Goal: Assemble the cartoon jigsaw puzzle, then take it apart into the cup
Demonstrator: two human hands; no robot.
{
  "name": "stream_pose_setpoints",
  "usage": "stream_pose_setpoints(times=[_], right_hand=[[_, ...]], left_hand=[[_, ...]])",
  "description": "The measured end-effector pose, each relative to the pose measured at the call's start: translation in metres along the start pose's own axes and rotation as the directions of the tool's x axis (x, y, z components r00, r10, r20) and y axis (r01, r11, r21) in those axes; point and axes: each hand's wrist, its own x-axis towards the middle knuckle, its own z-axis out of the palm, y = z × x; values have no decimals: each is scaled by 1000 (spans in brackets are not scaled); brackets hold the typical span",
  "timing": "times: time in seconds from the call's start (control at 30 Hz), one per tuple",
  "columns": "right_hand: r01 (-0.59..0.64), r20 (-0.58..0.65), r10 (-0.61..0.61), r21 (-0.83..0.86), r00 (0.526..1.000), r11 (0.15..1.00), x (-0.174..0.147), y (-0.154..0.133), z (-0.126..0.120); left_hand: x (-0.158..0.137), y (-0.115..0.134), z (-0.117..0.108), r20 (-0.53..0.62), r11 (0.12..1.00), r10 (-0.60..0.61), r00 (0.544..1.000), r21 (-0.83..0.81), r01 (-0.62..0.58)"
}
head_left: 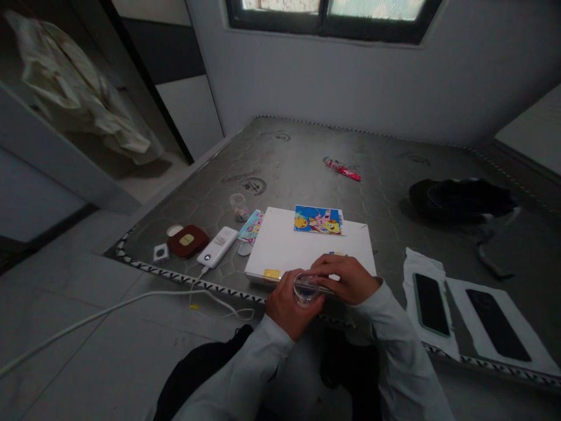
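Note:
My left hand (284, 307) is closed around a small clear plastic cup (306, 289) just off the front edge of a white box (280, 237). Some small dark or bluish bits show inside the cup. Beside it, the fingers of my right hand (348, 278) are bent together at the cup's rim. Whatever they pinch is too small or hidden to tell. On the box lies a blue cartoon card (318, 220), and a yellow piece (272, 273) sits at its front edge.
Left of the box are a colourful packet (252, 227), a clear cup of small beads (239, 208), a white power bank (218, 247) with a cable, and a brown case (188, 241). Two phones (432, 304) lie on tissues at right. Behind are a red packet (342, 169) and a black bag (462, 199).

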Motion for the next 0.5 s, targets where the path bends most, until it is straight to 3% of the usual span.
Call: stream_pose_setpoints(times=[0.1, 0.17, 0.3, 0.5], right_hand=[[-52, -112, 48, -34, 993, 998, -6, 6, -8], [-187, -211, 161, -108, 964, 976, -17, 22, -18], [-527, -279, 456, -291, 845, 799, -44, 67, -36], [-634, -280, 570, -292, 772, 716, -57, 96, -30]], left_hand=[[-1, -1, 0, -2, 1000, 4, 1000, 7, -4], [-1, -2, 0, -6, 1000, 5, 1000, 12, -5], [-1, -3, -1, -18, 1000, 17, 1000, 22, -17], [0, -3, 0, -28, 998, 45, 999, 42, -44]])
